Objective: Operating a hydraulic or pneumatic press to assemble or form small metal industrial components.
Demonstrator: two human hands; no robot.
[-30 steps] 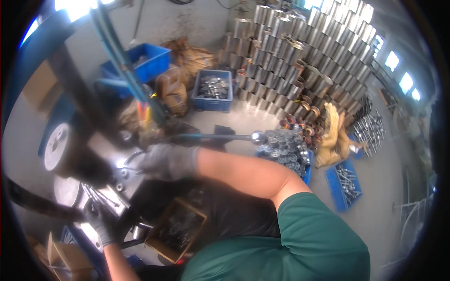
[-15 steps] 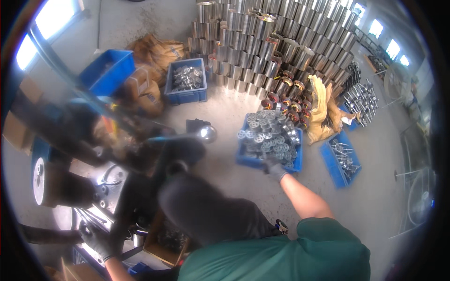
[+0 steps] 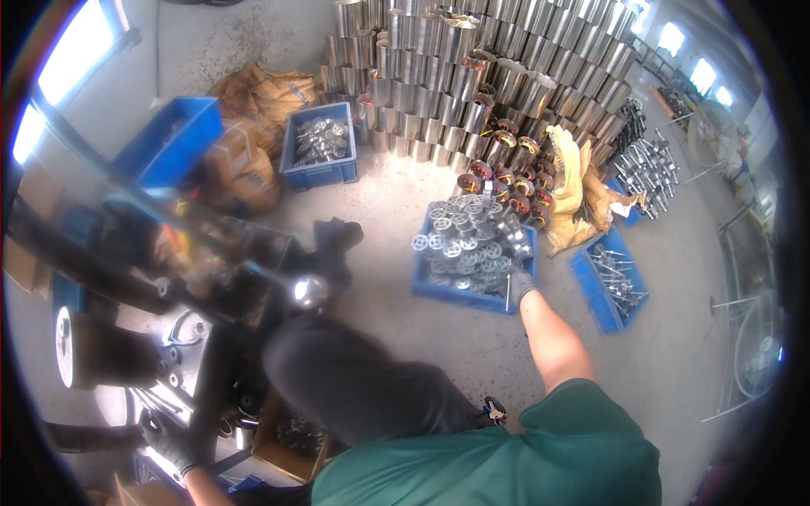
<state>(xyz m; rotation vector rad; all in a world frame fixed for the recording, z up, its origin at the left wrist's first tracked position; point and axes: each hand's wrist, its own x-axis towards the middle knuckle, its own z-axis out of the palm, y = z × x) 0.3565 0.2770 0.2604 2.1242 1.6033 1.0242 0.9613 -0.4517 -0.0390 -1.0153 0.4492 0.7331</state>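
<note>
My right hand (image 3: 522,285), in a dark grey glove, is at the front right corner of a blue crate (image 3: 460,297). Its fingers are closed on a thin bright metal part (image 3: 509,290), seen edge-on. Round spoked metal parts (image 3: 462,244) are heaped in that crate. On the lower left, my gloved left hand (image 3: 169,442) rests by the end of a black bar (image 3: 94,438) on a machine (image 3: 190,337), its fingers apart and seemingly holding nothing. A shiny ball knob (image 3: 309,292) on a lever stands out from the machine, above my knee.
Stacked metal cylinders (image 3: 422,88) rise behind the crate, with copper-wound parts (image 3: 519,187) before them. Blue crates hold shafts (image 3: 614,274) at right and spoked parts (image 3: 323,139) at back left. A brown carton (image 3: 287,455) of small parts sits beside my leg.
My right hand has moved right and up along the crate's front, to its corner, and a thin bright part now shows at its fingers. The left hand stays near the bar. The view shifted slightly.
</note>
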